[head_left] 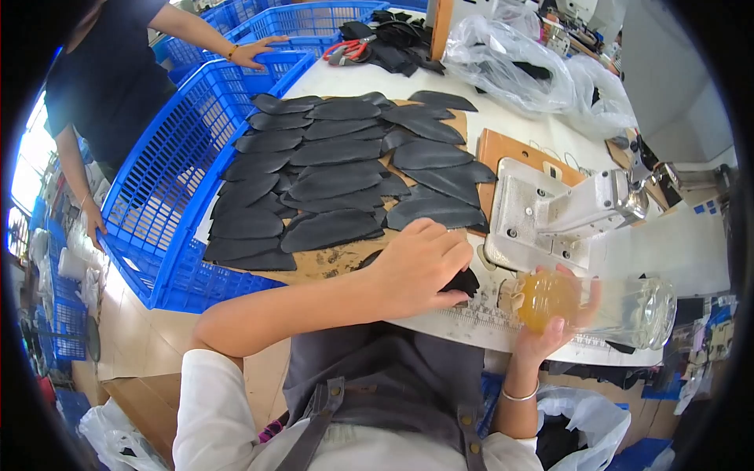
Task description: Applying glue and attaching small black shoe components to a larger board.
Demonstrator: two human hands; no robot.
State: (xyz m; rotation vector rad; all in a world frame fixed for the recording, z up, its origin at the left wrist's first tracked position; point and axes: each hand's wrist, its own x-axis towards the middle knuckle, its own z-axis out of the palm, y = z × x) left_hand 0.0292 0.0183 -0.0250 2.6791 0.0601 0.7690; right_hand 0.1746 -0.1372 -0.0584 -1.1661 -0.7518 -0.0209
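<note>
Black leather piece [463, 281] under left grip [420, 267]

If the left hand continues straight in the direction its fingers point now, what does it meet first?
Probably the clear plastic bottle held by the right hand. The left hand points rightward over a small black piece; depth is unclear.

White short sleeves under a grey apron [393, 377] with strap buckles — a thin silver bangle [520, 395] circles the right wrist.

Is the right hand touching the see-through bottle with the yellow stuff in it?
Touching. The head view shows the right hand wrapped around the bottle, fingers curled over its yellowish end.
</note>
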